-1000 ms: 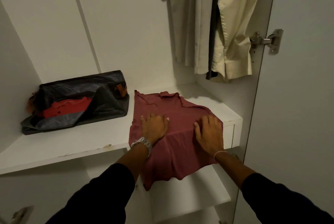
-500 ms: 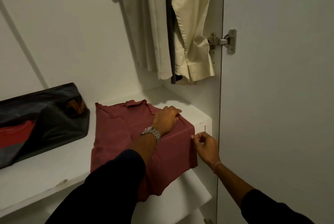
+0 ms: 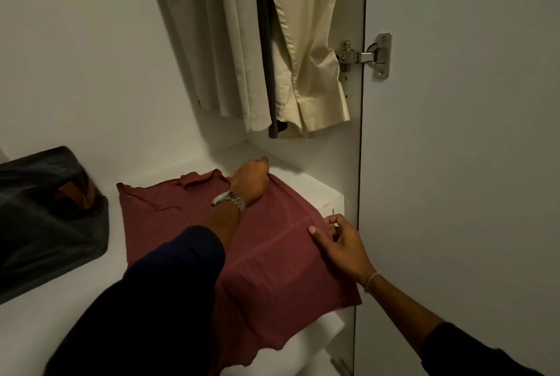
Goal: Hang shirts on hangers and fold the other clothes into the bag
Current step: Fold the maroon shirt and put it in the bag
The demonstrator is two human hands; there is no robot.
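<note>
Head view: wardrobe shelf (image 3: pixel 303 187), dim light
Shirt: maroon shirt (image 3: pixel 272 254) flat on shelf, collar at the back, long axis toward the viewer, hem over the front edge
Left hand (image 3: pixel 250 180): grips shirt's far right corner
Right hand (image 3: pixel 339 242): pinches right edge
Bag: dark bag (image 3: pixel 45 218) left, contents unclear

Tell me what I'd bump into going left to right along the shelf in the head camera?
Dark bag → maroon shirt → left hand → right hand → white wardrobe door.
</note>
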